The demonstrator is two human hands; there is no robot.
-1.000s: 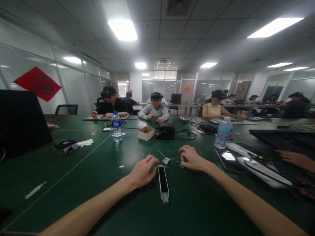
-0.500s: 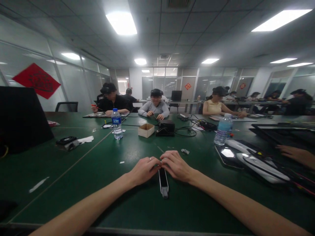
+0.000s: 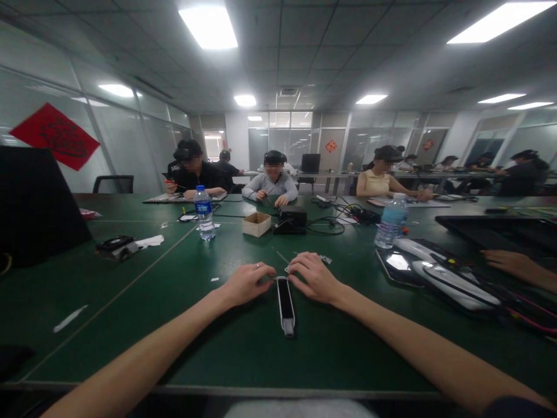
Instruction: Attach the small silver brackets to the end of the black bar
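Head view: left hand [image 3: 246,283] and right hand [image 3: 314,277], fingers curled, meet at far end of black strip [image 3: 286,305]; pinching or not, cannot tell. Strip probably light and rigid; grip it by its long edges.

The narrow black bar [image 3: 286,303], pale-edged and perhaps metal, lies flat on the green tabletop [image 3: 174,302], pointing away from me.

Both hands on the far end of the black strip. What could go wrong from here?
1. The left hand and right hand touch only the far end of the strip. Its near end lies free on the table, so it may pivot or slide under pressure.
2. A small metal piece lies loose just beyond the right hand. A knuckle could flick it away, and it would be hard to spot on the dark surface.
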